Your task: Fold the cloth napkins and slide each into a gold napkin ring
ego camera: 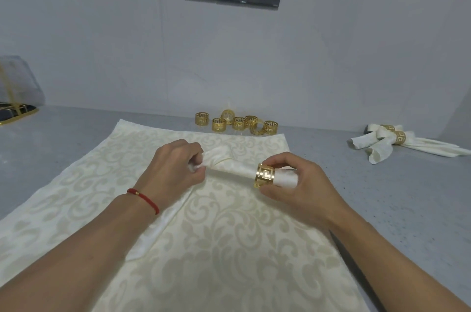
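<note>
1. Napkin (235, 170): rolled, held above the flat cloth (229, 235), gold ring (265, 176) near its right end.
2. Left hand (173, 171) pinches the bunched end; right hand (300, 184) pinches the ring.
3. Soft, light, likely floppy; grip near the ring.

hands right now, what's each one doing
Left hand: grips the rolled napkin's bunched end.
Right hand: pinches the gold napkin ring around the napkin.
</note>
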A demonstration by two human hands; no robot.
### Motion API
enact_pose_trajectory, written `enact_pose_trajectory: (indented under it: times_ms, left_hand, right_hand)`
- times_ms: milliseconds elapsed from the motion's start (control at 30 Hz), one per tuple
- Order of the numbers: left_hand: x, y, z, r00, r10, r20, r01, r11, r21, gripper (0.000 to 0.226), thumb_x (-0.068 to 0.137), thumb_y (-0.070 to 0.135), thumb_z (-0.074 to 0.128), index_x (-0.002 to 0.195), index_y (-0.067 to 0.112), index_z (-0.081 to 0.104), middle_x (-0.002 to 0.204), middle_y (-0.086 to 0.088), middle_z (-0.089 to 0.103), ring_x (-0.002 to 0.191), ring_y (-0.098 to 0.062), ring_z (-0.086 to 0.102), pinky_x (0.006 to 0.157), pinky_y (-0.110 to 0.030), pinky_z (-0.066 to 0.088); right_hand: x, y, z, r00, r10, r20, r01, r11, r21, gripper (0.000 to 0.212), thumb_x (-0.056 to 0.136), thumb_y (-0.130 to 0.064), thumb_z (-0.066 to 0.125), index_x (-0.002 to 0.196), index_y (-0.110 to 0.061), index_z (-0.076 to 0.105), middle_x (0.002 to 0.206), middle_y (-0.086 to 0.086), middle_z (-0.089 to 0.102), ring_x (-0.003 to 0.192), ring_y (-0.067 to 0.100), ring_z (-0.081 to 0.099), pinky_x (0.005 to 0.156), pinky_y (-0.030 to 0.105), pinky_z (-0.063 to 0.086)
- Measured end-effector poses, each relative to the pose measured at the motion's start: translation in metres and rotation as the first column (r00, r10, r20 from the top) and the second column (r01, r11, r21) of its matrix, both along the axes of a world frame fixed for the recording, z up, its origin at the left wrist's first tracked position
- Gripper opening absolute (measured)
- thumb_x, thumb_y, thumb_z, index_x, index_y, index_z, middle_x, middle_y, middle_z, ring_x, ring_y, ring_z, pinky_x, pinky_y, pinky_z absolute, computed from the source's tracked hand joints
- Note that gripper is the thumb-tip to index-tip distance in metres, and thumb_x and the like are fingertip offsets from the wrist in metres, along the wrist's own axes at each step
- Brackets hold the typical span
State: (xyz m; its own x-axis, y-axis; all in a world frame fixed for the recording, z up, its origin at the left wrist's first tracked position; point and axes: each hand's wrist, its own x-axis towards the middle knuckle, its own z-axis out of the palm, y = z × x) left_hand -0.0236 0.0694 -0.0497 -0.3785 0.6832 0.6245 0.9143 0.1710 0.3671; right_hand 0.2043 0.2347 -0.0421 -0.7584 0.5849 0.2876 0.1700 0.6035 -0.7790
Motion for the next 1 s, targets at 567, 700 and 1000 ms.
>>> enact_pose_trajectory:
  times_ms: [567,700,1000]
  left_hand:
    - [0.035,0.01,0.0,0.989,-0.1,-0.108,0.102,0.995,0.017,0.02,0.07,0.006,0.076,0.07,0.011,0.057,0.071,-0.002,0.059,0.07,-0.021,0.059,0.062,-0.04,0.052]
    - [0.035,0.009,0.001,0.99,-0.134,-0.045,0.137,0.986,0.09,0.021,0.069,0.014,0.073,0.07,0.018,0.053,0.074,-0.001,0.061,0.078,-0.024,0.067,0.065,-0.042,0.054]
    - [0.037,0.006,0.006,0.984,-0.12,-0.129,0.145,0.969,0.201,0.015,0.067,0.012,0.071,0.071,0.013,0.056,0.073,0.0,0.059,0.076,-0.024,0.067,0.058,-0.042,0.054]
  right_hand:
    - [-0.014,-0.029,0.007,0.979,-0.151,0.135,0.068,0.872,0.485,0.049,0.089,-0.063,0.061,0.125,-0.032,0.052,0.111,-0.015,0.069,0.101,0.013,0.062,0.081,0.033,0.046]
    - [-0.013,-0.029,0.009,0.981,-0.161,0.108,0.1,0.898,0.428,0.059,0.081,-0.079,0.046,0.124,-0.04,0.048,0.106,-0.018,0.068,0.081,0.006,0.058,0.071,0.031,0.044]
    - [-0.015,-0.034,0.013,0.984,-0.177,0.002,0.174,0.968,0.182,0.04,0.076,-0.076,0.061,0.091,-0.039,0.058,0.062,-0.004,0.062,0.052,0.008,0.05,0.052,0.025,0.033]
